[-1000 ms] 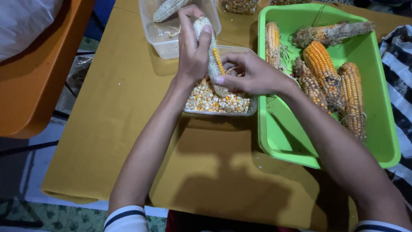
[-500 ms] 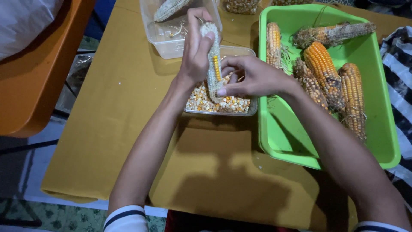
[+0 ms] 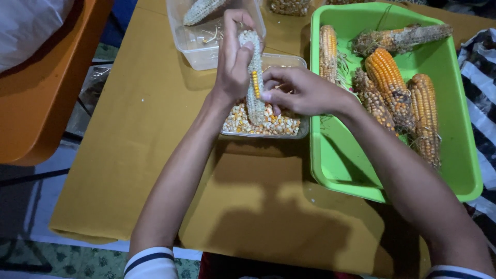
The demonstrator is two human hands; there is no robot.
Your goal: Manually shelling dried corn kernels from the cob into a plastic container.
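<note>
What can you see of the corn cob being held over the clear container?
The corn cob is nearly bare: a pale, pitted core with only a short strip of yellow-orange kernels left on its near side. It stands almost upright, its lower end down among the loose kernels in the clear container. The left hand wraps its upper part from the left, fingers curled over the top. The right hand meets it from the right, thumb pressing against the cob just below the remaining kernels.

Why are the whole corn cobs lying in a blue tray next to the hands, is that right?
Not quite: the head view shows the tray is green, not blue. The whole corn cobs do lie in it, next to the right hand and left hand.
</note>
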